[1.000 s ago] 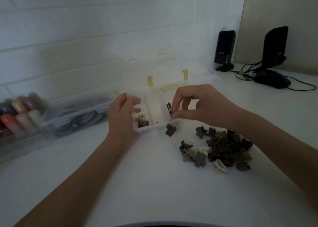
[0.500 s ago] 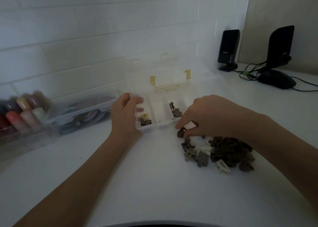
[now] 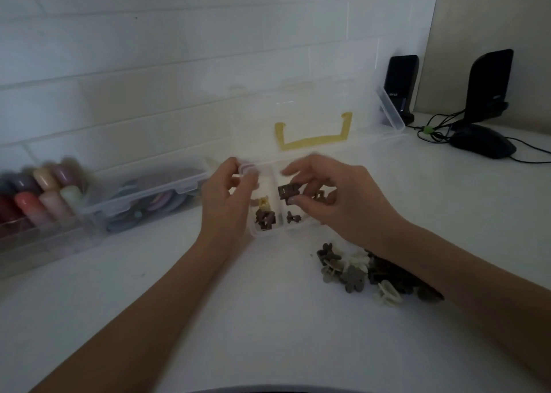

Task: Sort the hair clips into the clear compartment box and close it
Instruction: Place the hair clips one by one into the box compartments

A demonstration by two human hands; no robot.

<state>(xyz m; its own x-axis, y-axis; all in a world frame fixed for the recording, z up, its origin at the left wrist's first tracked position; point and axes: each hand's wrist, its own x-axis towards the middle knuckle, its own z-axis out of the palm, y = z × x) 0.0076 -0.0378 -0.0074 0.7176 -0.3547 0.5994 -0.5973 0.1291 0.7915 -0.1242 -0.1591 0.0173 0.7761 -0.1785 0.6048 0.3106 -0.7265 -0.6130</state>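
Observation:
The clear compartment box (image 3: 265, 231) stands open on the white table, its lid with a yellow handle (image 3: 313, 137) leaning back. My left hand (image 3: 229, 202) grips the box's left front corner. My right hand (image 3: 337, 202) hovers over the box's middle and right compartments and pinches a dark brown hair clip (image 3: 287, 193) between thumb and fingers. A few brown clips and a yellow one (image 3: 264, 213) lie in the left compartment, one small brown clip (image 3: 293, 217) in the middle one. A pile of brown, grey and cream hair clips (image 3: 366, 273) lies on the table under my right forearm.
A long clear case of coloured rolls (image 3: 38, 202) and a clear box of round coloured items (image 3: 149, 196) stand at the left by the tiled wall. Two black speakers (image 3: 401, 85) and a black mouse (image 3: 483, 145) with cables sit at the back right.
My right hand picked a brown clip off the table by the pile and lifted it over the box. My left hand stayed on the box corner.

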